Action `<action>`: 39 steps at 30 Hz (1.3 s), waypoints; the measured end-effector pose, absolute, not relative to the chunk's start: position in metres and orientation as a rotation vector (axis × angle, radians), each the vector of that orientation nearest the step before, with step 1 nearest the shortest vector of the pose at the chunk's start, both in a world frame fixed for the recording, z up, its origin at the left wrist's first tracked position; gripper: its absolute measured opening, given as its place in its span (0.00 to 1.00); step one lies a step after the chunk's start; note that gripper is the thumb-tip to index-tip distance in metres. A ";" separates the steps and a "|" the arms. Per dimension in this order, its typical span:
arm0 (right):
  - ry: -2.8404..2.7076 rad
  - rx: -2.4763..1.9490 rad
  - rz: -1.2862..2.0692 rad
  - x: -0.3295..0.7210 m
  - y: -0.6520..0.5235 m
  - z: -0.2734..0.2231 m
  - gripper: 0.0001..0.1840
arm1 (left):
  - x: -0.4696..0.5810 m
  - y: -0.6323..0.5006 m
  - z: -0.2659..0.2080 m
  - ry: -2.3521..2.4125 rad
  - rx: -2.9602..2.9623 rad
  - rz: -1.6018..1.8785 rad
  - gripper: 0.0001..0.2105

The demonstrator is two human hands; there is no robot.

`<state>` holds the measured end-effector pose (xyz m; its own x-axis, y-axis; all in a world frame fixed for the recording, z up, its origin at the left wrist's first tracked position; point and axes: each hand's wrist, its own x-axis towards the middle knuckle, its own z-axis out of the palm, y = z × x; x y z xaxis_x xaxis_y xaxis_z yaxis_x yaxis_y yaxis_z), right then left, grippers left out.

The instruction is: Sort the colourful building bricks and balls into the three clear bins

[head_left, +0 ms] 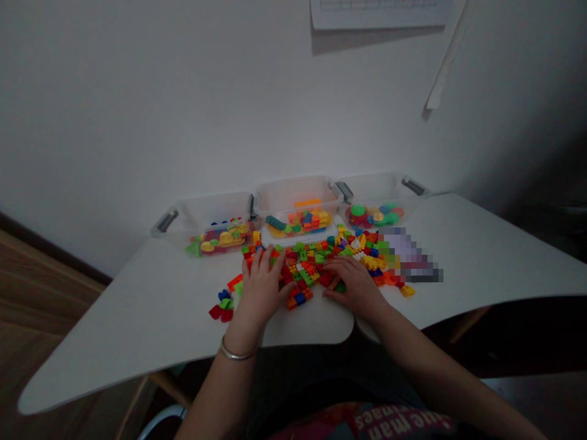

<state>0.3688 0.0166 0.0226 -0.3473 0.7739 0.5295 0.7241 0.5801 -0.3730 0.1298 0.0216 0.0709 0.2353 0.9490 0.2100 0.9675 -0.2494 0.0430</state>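
My left hand (262, 292) spreads empty over bricks (306, 274); right hand (356, 285) half-curls, hold unclear. Bare table (160, 318) flanks both, three bins (284, 197) ahead.

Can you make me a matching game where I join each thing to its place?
Things:
1. loose bricks
2. silver bangle
3. paper sheet
4. clear bins

Places:
A. up on the wall
B. around the left wrist
C. in a row at the back of the table
D. spread around the left hand and right hand

Pairs: 1-D, 2-B, 3-A, 4-C
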 end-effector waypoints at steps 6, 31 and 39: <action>-1.917 -1.130 0.085 0.375 0.015 0.020 0.16 | 0.164 0.019 0.073 -1.324 -2.842 -0.424 0.18; -1.780 -1.188 0.068 0.379 0.020 0.013 0.19 | 0.197 0.036 0.050 -0.949 -2.968 -0.650 0.09; -1.828 -1.123 0.028 0.377 0.012 0.024 0.18 | 0.176 0.046 0.068 -1.245 -2.723 -1.506 0.09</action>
